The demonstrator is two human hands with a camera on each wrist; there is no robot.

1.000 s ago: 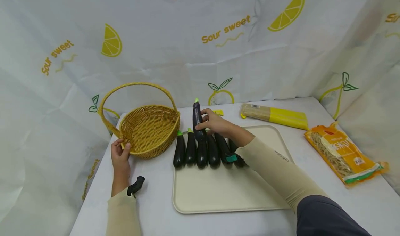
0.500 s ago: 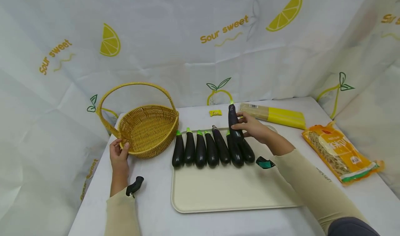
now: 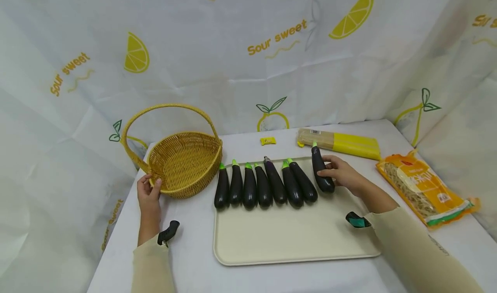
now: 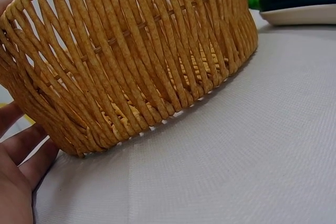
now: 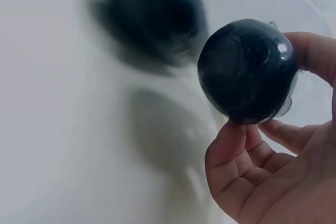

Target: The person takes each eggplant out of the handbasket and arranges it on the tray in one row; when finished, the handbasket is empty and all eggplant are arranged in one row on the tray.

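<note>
My right hand (image 3: 341,173) grips a dark eggplant (image 3: 322,172) with a green stem end, over the right part of the beige tray (image 3: 295,237). In the right wrist view the round bottom of this eggplant (image 5: 247,72) faces the camera, fingers on both sides. Several more eggplants (image 3: 250,191) lie side by side along the tray's far left part, stems pointing away. To the left, my left hand (image 3: 149,198) holds the rim of a wicker basket (image 3: 207,177), thumb over the edge. The left wrist view shows the basket's woven side (image 4: 157,51) with fingers behind it.
Behind the tray lies a small yellow packet (image 3: 268,140). A long pack of noodles (image 3: 338,143) with a yellow wrapper sits at the back right, and an orange bag (image 3: 427,189) lies at the right. A printed curtain (image 3: 233,47) stands behind the table.
My right hand has carried its eggplant rightward, from above the row to the tray's right part, and lower. The left hand has stayed on the basket.
</note>
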